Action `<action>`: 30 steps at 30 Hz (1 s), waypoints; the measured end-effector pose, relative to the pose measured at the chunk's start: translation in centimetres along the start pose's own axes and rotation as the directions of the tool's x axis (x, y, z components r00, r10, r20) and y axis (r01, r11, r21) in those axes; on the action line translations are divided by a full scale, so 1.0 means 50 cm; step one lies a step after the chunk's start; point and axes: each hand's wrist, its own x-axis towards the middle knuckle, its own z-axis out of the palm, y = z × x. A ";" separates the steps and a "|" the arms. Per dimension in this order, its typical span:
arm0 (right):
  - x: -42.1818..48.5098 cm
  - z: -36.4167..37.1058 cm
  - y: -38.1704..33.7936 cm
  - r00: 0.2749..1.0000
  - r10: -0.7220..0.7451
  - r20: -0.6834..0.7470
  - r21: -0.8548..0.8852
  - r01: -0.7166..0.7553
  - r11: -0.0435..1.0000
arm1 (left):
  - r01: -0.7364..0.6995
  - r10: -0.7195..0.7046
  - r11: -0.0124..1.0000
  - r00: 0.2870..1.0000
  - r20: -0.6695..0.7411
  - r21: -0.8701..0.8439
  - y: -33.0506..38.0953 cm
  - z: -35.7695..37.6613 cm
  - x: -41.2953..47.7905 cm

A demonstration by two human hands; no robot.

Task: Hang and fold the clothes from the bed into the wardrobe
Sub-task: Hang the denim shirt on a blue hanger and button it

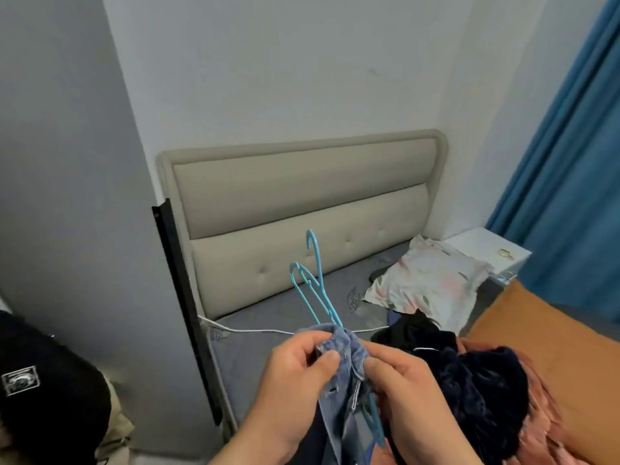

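Bed (268, 333): grey mattress, runs under and beyond both hands. Its beige padded headboard (302, 203) stands at the far end.
Blue curtain (570, 162): well right of the right hand, at the frame edge.
Orange blanket (536, 330): on the bed, right of the right hand.
Dark clothes pile (469, 380): black and navy, fuzzy, just right of the right hand, on the bed.
Black item (50, 380) with a white patch: well left of the left hand. Can't tell what it is.
Floral pillow (426, 280): beyond the pile, near the headboard.
White nightstand (486, 250): beyond the pillow, in the corner.
Denim garment (339, 380): between both hands, bunched at the top. The rest hangs down out of frame.
Left hand (295, 374): thumb and fingers pinch the denim's top edge.
Right hand (402, 380): fingers curled round the other side of the bunch. Can't tell whether it also holds the hangers.
Light-blue hangers (315, 290): three hooks stick up out of the bunched denim, just beyond the hands. Part of one shows below the right hand.
White cord (255, 330): lies across the mattress just beyond the hands.
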 end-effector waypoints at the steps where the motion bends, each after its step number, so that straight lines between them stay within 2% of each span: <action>1: 0.013 -0.015 -0.006 1.000 -0.001 -0.014 0.028 0.001 1.000 | 0.014 -0.013 1.000 1.000 0.025 -0.013 0.002 0.011 0.023; 3: 0.030 -0.030 -0.024 0.999 -0.028 -0.038 0.059 0.030 0.998 | 0.024 -0.023 1.000 0.996 0.083 -0.015 0.011 0.024 0.066; 7: 0.063 -0.045 -0.071 0.988 -0.103 -0.117 -0.029 0.100 0.995 | 0.020 -0.015 0.999 0.981 0.193 -0.029 0.043 0.042 0.145; 11: 0.089 -0.075 -0.123 0.938 -0.124 -0.324 -0.200 0.061 0.978 | 0.095 -0.058 0.989 0.953 0.297 -0.114 0.068 0.087 0.191; 14: 0.093 -0.136 -0.146 0.837 -0.180 -0.517 -0.333 -0.003 0.943 | 0.141 -0.069 0.970 0.942 0.330 -0.199 0.099 0.123 0.227; 18: 0.055 -0.272 -0.192 0.656 -0.315 -0.686 -0.452 -0.045 0.891 | 0.088 -0.015 0.947 0.972 0.234 -0.309 0.155 0.139 0.345; 21: 0.005 -0.358 -0.248 0.491 -0.358 -0.794 -0.427 -0.033 0.904 | 0.064 0.001 0.938 0.982 0.188 -0.340 0.199 0.147 0.463; 23: -0.024 -0.396 -0.280 0.416 -0.342 -0.843 -0.376 -0.002 0.926 | 0.046 0.019 0.954 0.977 0.214 -0.296 0.226 0.169 0.530; 25: -0.049 -0.414 -0.314 0.395 -0.313 -0.864 -0.319 0.053 0.946 | 0.010 0.047 0.982 0.955 0.293 -0.190 0.243 0.209 0.589; 27: -0.069 -0.410 -0.355 0.425 -0.270 -0.864 -0.251 0.102 0.963 | -0.017 0.054 0.995 0.918 0.394 -0.097 0.262 0.256 0.638; 29: -0.087 -0.401 -0.396 0.440 -0.280 -0.853 -0.291 0.044 0.956 | 0.004 0.037 0.997 0.860 0.509 -0.079 0.290 0.299 0.671; 30: -0.095 -0.400 -0.415 0.442 -0.313 -0.841 -0.364 -0.034 0.931 | 0.018 0.028 0.997 0.836 0.547 -0.078 0.304 0.319 0.687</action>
